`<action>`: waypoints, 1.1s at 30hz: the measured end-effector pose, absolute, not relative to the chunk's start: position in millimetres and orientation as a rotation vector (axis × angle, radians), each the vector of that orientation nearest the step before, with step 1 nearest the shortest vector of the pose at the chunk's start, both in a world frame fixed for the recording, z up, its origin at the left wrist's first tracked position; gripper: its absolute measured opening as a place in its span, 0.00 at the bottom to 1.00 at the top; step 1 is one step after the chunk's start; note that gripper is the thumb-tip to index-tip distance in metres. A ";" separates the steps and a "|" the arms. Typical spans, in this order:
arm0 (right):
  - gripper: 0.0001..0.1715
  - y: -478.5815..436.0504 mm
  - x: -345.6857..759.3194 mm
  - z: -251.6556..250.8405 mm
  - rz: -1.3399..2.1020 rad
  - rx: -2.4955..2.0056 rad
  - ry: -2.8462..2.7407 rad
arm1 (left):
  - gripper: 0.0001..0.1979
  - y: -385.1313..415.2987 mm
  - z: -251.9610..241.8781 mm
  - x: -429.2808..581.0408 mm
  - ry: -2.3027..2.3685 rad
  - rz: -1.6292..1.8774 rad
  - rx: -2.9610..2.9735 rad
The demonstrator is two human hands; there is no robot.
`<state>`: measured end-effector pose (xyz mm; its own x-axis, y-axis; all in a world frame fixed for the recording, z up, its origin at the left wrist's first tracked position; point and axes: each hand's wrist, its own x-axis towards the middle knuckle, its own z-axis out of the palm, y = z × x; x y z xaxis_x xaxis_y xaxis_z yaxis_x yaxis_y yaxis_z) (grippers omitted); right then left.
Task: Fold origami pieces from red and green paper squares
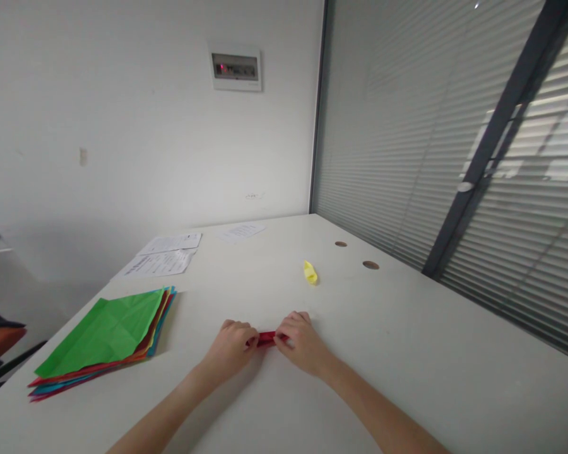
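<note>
While a folded yellow piece (310,273) is lying farther back and a stack of coloured sheets (108,334) is sitting flat at left, the left hand (231,345) and right hand (300,343) are pinching a red paper (266,338), already creased into a narrow strip, on the near worktop (407,353).

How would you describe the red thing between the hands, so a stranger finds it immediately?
Start at the white table beside the window blinds. Near its middle, the left hand and right hand pinch a folded red paper. Unlike the yellow piece farther back, it is red and held.
</note>
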<state>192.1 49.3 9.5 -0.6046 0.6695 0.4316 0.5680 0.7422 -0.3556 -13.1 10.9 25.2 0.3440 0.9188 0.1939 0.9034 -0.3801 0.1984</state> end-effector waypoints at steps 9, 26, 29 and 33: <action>0.07 46.4 193.2 19.0 0.391 -0.831 -2.500 | 0.11 3.7 33.8 -12.4 1.615 0.279 2.577; 0.06 47.1 191.4 16.0 0.505 -0.904 -2.432 | 0.07 -1.9 20.3 -9.6 1.721 0.422 2.506; 0.06 49.0 191.5 14.9 0.536 -0.928 -2.420 | 0.06 0.0 18.6 -11.9 1.657 0.574 2.412; 0.06 52.7 191.2 12.6 0.664 -0.986 -2.331 | 0.03 2.8 18.3 -16.7 1.598 0.720 2.257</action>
<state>191.2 52.7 12.6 -0.6005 0.7533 0.2683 0.4990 0.6152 -0.6104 -16.7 2.8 18.3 0.2627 0.9363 0.2333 0.7954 -0.3470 0.4969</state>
